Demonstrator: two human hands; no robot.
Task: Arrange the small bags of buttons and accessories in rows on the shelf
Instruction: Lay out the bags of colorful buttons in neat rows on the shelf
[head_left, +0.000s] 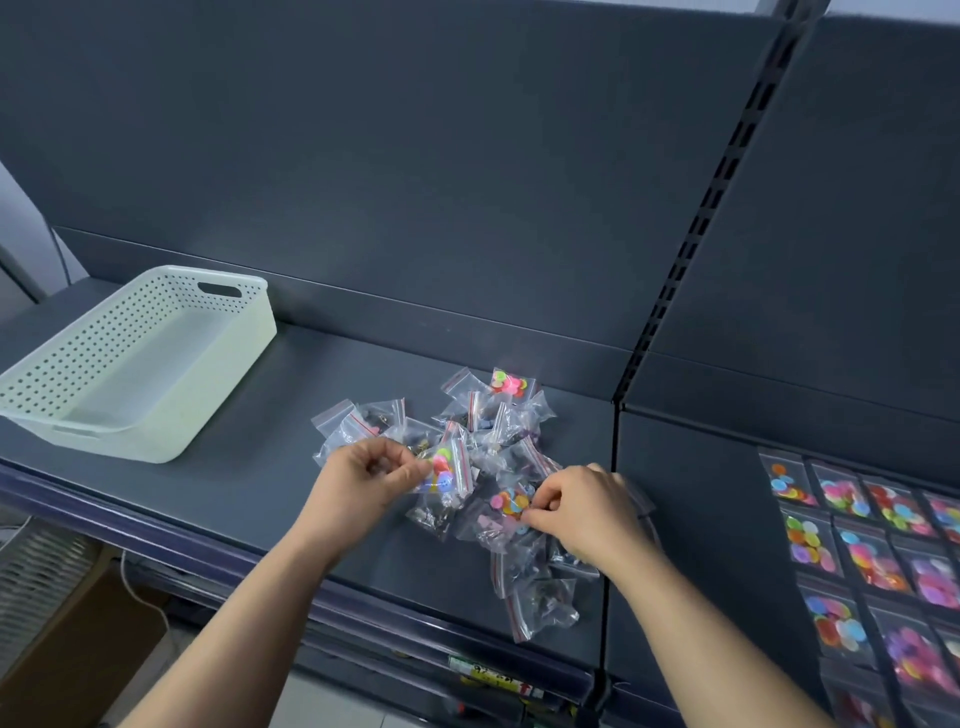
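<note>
Our left hand had its fingers curled and pinched a small clear bag of bright buttons by its edge, at the nine o'clock side of the heap of bags. Our right hand, fingers curled the same way, pinched a second button bag from the heap's three o'clock side. The heap lay loose and overlapping on the dark shelf, nearer its front edge than its back panel. A white perforated basket stood well apart at ten o'clock. Out at four o'clock, past the upright divider, the laid rows of button bags sat flat and edge to edge. We judged that we were in the picking step, with part of the job done and the heap left to sort. The next move seemed to call for lifting each pinched bag free without dragging its neighbours, since the slick film overlapped on all sides. It would then mean carrying the bags toward four o'clock and laying each one flat, squared up against the last bag in a row. We could not tell where the next open slot lay, because the rows ran out of view.
</note>
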